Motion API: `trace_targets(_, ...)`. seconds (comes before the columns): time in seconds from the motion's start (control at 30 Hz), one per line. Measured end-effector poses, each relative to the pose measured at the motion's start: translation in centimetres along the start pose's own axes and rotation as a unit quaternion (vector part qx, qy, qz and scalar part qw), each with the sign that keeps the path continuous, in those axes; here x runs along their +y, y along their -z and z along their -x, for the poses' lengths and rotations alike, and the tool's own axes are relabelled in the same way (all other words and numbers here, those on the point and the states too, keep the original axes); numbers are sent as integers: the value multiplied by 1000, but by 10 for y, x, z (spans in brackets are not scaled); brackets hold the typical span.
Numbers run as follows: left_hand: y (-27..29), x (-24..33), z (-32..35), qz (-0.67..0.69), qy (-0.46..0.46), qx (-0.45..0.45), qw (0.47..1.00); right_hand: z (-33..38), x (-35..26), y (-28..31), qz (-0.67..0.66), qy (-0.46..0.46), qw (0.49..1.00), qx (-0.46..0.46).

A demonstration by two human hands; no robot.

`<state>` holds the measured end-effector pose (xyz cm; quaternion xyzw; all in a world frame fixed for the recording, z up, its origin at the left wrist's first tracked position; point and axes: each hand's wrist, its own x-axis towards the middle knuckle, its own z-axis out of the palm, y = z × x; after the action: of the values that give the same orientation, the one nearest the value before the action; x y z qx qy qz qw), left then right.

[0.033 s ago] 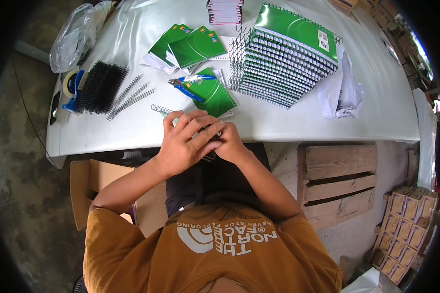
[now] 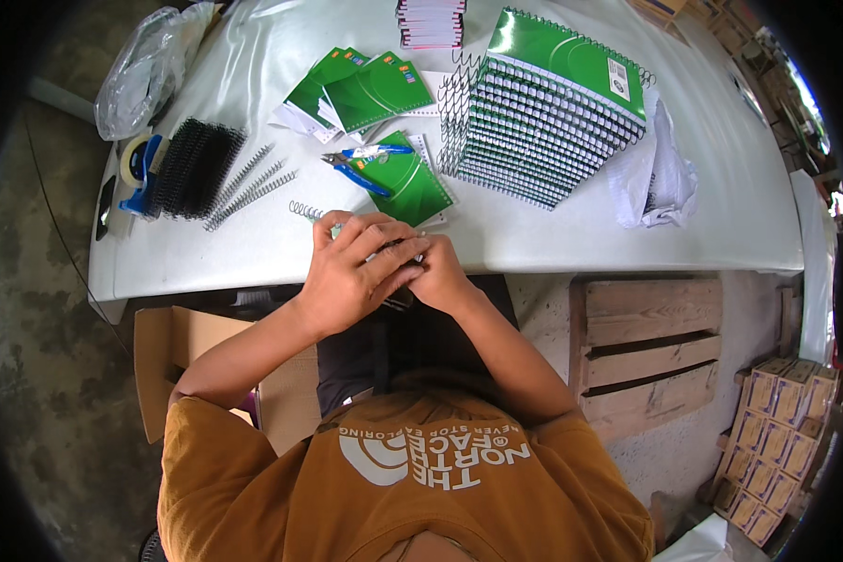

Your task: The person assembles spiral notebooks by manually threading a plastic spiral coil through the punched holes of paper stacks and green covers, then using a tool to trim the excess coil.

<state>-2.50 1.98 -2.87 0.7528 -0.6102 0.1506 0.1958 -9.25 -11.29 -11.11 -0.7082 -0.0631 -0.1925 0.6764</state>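
Observation:
My left hand [image 2: 351, 272] and my right hand [image 2: 440, 272] meet at the table's near edge, fingers curled over a small notebook almost wholly hidden beneath them. A sliver of its green cover [image 2: 336, 230] shows under the left fingers. Out past my left fingertips sticks a loose wire coil [image 2: 305, 210]; whether it runs through the notebook's holes is hidden. Just beyond the hands lies a green-covered notebook [image 2: 407, 192] with punched edges and no coil. Blue-handled cutting pliers [image 2: 365, 164] rest on it.
Unbound green notebooks [image 2: 379, 94] lie farther back, beside a tall stack of coil-bound ones [image 2: 553, 122]. At left are loose coils [image 2: 253, 192], a black coil bundle [image 2: 197, 169] and a blue tape dispenser [image 2: 140, 183]. A cardboard box [image 2: 197, 337] stands below the table.

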Motion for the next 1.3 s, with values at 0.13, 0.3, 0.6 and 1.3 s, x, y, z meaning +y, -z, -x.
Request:
trace_targets(0.13,17,-2,-18,112,27,-53,992,-5,-6,-3,-3,1,999,38)
trace_targets(0.3,21,-21,-27,123,19,-129,984,-6,-5,-2,52,-54,997,22)
trace_targets(0.6,27,-9,-33,119,5,-115,986,-6,-10,1,56,-41,998,4)
trace_targets(1.3,-15,-38,-189,222,-4,261,939,-52,-118,190,186,231,940,171)
